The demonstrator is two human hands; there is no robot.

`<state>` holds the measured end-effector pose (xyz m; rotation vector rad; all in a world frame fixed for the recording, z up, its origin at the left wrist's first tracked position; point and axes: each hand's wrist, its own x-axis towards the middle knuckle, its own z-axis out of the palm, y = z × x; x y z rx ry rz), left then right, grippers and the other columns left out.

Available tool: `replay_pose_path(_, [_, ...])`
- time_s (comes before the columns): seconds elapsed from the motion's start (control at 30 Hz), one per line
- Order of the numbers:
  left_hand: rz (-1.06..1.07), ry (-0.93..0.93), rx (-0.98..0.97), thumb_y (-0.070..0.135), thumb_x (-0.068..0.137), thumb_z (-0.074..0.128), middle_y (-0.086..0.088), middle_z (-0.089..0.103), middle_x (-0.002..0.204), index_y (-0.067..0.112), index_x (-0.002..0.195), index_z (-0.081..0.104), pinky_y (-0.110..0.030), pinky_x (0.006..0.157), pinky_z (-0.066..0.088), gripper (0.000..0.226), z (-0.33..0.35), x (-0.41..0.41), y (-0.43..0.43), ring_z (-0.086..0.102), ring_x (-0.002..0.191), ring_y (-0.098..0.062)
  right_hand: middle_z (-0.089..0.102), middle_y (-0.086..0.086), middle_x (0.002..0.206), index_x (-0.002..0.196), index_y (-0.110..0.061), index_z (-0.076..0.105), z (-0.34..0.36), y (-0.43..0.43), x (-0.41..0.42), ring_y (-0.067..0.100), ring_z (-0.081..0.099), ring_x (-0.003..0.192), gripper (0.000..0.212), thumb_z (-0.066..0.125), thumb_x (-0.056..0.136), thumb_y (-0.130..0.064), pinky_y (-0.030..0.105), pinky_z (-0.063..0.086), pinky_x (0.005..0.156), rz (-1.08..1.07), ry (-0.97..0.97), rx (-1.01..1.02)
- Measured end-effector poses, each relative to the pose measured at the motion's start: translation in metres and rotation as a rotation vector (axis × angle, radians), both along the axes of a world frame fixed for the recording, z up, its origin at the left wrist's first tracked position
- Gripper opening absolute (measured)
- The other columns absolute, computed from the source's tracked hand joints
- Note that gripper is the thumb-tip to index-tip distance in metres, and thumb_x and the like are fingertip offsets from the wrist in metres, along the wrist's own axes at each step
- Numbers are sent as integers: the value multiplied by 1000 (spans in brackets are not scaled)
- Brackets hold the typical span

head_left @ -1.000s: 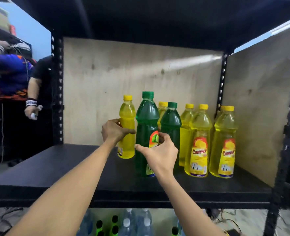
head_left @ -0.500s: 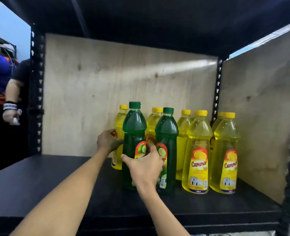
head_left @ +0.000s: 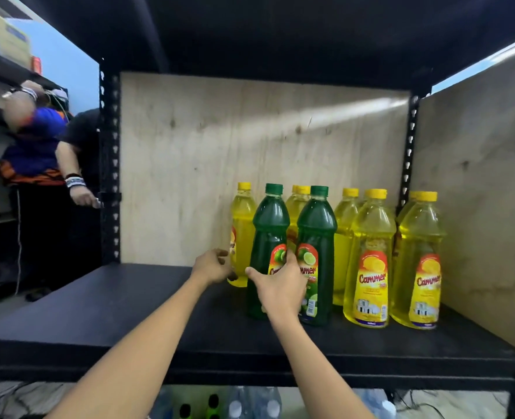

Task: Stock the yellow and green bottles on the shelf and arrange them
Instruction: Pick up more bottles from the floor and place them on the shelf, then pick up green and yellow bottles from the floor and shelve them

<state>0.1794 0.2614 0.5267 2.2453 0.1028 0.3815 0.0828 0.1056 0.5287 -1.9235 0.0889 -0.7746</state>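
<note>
The right hand (head_left: 280, 287) is clasping the left dark green plastic bottle (head_left: 269, 231), green-capped with a lime label, standing upright on the black shelf (head_left: 114, 313) beside the second green bottle (head_left: 318, 231). The left hand (head_left: 212, 266) is hovering at the leftmost translucent yellow bottle (head_left: 242, 231); whether it is gripping cannot be told.

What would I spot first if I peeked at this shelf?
A left green bottle and a right green bottle stand side by side at the front of the black shelf, among bright yellow bottles. The right hand grips the left green bottle; the left hand is at the back-left yellow bottle.
</note>
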Motion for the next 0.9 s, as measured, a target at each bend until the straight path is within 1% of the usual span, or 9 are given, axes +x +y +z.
replay_pose_path(0.13, [-26,35,36,13,72,86,-7,67,124,12,129,63,-21,91,45,62,-1,-35,16,62,116,-19,65,6,125,145,-19,41,20,-7,-19,30,61,117,89,88,70,-29,37,51,89,77,-36,-14])
replay_pose_path(0.2, [-24,24,17,11,71,87,-5,67,120,13,127,64,-21,87,44,60,-1,-60,22,62,112,-17,65,5,122,140,-16,47,26,-11,-36,26,61,114,82,87,70,-30,30,47,82,108,-58,-42])
replay_pose_path(0.3, [2,-33,-16,13,69,89,7,69,104,21,114,69,-21,89,46,50,-6,-108,29,63,101,-8,65,4,121,136,-15,53,17,-19,-63,22,60,112,77,87,69,-34,28,44,83,148,-64,-67])
replay_pose_path(0.43, [65,-138,-37,19,71,87,15,71,95,36,101,71,-25,85,53,38,-32,-185,28,69,92,-8,64,-1,118,137,-19,55,-26,-35,-105,19,60,111,76,85,69,-35,31,47,93,204,-26,-55])
replay_pose_path(0.57, [189,-333,-51,10,77,77,12,68,94,32,102,72,-23,76,53,34,-87,-267,10,68,76,-8,65,-3,107,126,-23,63,-99,-51,-142,16,63,102,63,86,68,-35,39,51,94,270,100,-54])
replay_pose_path(0.63, [199,-353,-62,8,77,76,9,68,91,30,99,72,-22,71,52,31,-128,-296,5,67,69,-10,67,-2,102,119,-22,66,-143,-61,-156,17,65,96,56,87,68,-32,40,53,91,303,179,-78])
replay_pose_path(0.73, [198,-107,-169,6,75,80,8,69,89,35,91,70,-28,72,53,34,-202,-319,4,66,68,-14,67,-4,95,117,-19,68,-204,-76,-172,14,64,87,53,88,69,-31,30,52,85,366,379,-146])
replay_pose_path(0.83, [256,228,-237,4,70,84,1,71,85,35,80,65,-32,86,52,38,-279,-327,10,67,86,-20,68,-4,89,115,-16,70,-263,-81,-179,13,64,84,55,89,65,-30,25,49,78,431,588,-179])
replay_pose_path(0.9, [320,423,-263,15,66,83,4,71,83,34,79,67,-31,89,53,29,-329,-332,15,69,94,-23,69,-4,84,113,-16,71,-299,-80,-183,12,65,81,54,90,64,-31,24,48,74,474,690,-208])
